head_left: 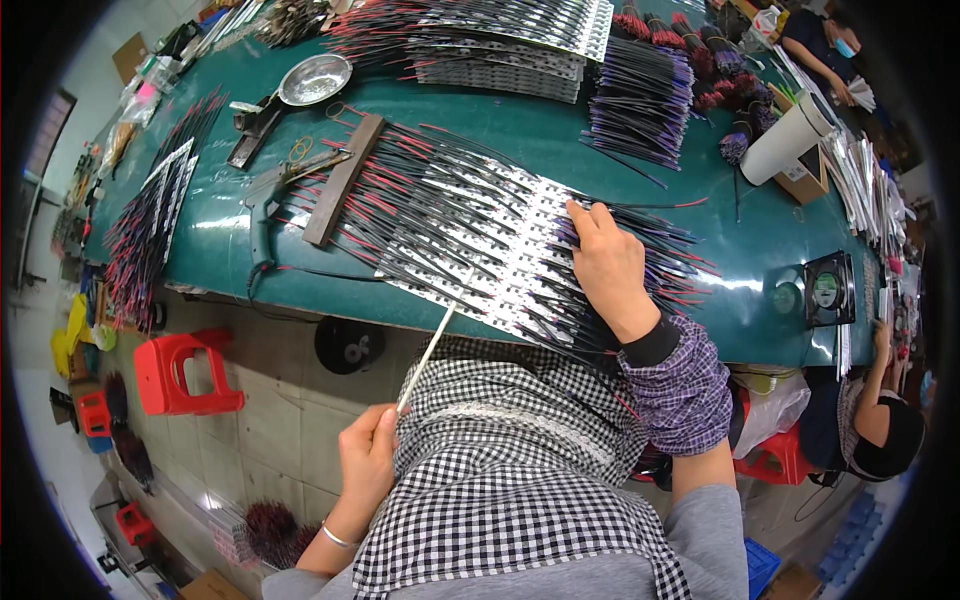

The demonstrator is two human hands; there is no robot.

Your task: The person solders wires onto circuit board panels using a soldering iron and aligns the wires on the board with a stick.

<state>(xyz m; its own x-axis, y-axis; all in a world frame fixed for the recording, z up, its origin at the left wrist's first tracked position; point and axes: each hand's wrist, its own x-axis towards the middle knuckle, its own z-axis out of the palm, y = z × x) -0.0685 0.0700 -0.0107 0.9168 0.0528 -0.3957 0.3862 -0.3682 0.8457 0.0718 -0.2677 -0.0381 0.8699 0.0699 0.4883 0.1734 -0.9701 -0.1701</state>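
A white printed circuit board panel [520, 235] lies on the table in front of me, with rows of black wires [440, 225] across it, their ends red and purple. My left hand [367, 455] is closed around a thin white stick [430, 355], whose far end reaches over the panel's near edge. My right hand [610, 262] rests over the panel's right part, fingers mostly curled, index finger reaching to the wires. What is under those fingertips is hidden. A brown bar [345, 180] lies across the wires on the panel's left.
Left of the bar lies a corded tool with a grey-green handle [262, 225]; a metal bowl [315, 80] is behind. Stacked panels [500, 70] and wire bundles [640, 100] fill the back. A white cylinder [790, 138] and small fan [828, 288] stand right. Co-workers sit beyond.
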